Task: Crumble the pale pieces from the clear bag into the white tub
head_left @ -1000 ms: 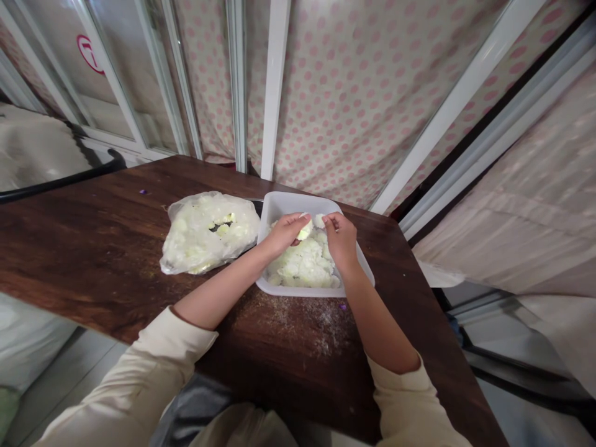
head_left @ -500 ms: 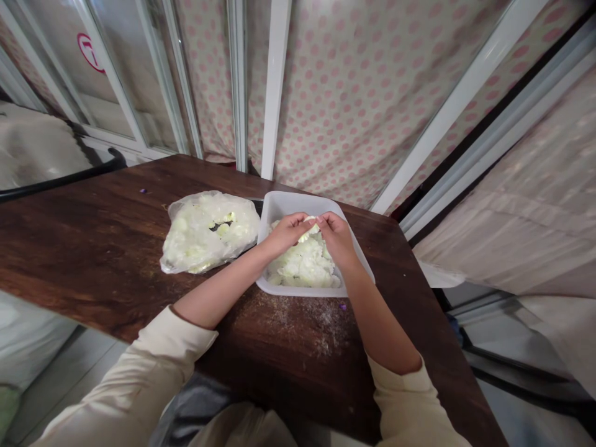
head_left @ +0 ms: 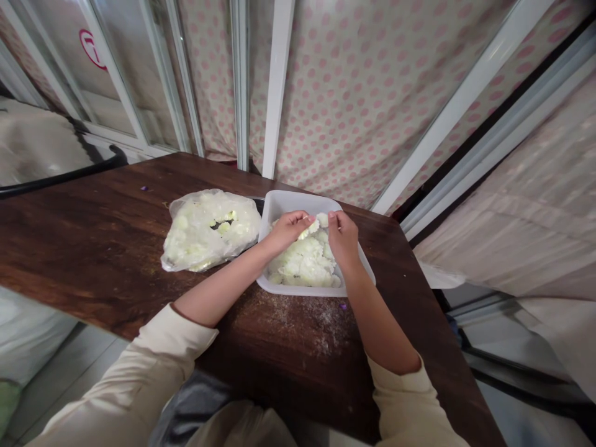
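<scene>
Head view: my left hand [head_left: 289, 230] pinches pale green-white, scalloped thin pieces [head_left: 309, 229] over a white rectangular plastic tub [head_left: 302, 290]; my right hand [head_left: 343, 237] sits just apart, fingertips bunched, grip on anything I cannot tell; a whitish frilly heap [head_left: 305, 264] fills the tub's bottom; a bulging translucent plastic bag [head_left: 193, 233] lies left, on the dark brown wooden table [head_left: 93, 230].

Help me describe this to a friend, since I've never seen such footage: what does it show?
No machine here: these are a person's bare hands, filmed by a camera worn on the head, looking forward and down. On the brown table stands a white tub with pale pieces heaped inside; to its left lies a see-through bag of similar pieces. Over the tub, the left hand holds ruffle-edged pale bits; whether the right hand grips one is unclear.
</scene>
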Motion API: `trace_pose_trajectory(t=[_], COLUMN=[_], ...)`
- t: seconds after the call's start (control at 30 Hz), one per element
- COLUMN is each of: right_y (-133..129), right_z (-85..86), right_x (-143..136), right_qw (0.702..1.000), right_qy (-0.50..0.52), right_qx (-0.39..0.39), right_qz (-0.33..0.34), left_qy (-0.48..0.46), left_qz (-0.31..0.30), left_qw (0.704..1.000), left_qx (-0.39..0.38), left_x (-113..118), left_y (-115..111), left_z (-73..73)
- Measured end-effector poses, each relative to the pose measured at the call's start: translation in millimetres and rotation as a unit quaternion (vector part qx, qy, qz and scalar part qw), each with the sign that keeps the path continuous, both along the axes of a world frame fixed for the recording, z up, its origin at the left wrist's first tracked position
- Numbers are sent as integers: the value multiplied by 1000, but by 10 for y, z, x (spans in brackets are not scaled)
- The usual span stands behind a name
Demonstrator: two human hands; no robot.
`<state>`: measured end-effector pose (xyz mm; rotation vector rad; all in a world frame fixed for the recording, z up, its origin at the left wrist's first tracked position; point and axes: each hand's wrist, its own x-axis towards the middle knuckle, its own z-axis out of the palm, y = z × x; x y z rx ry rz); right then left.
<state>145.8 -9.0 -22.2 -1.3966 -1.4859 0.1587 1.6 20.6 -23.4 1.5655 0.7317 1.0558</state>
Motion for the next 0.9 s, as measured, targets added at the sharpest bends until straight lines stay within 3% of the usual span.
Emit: trace_pose_trajectory(t=[0.13,0.23,0.5,0.63,0.73,0.83,0.9], right_y=[8,18,6,3,17,31,32], right_z=[-10,-26,-41,-40,-47,-50,-42], right_x=[-64,-85,-39,-8,-10,-32,-39], right_qw=[988,982,997,985,987,997,998], right_qy=[42,34,-55,-151,-150,-68,-18], right_qx=[-35,-39,-52,1,16,-30,-47], right_qz=[142,180,11,-84,-48,31,49], left_qy=[-2,0,22,5,6,9,9], left_qz=[14,28,-13,-6,-16,-8,6], left_qw=[1000,1000,1000,1000,1000,1000,1000], left_qx=[13,-3,18,23,25,18,14], left_x=[10,20,21,22,19,14,11], left_y=[35,25,15,15,10,18,30], left_z=[-26,-18,-22,-22,-14,-20,-34])
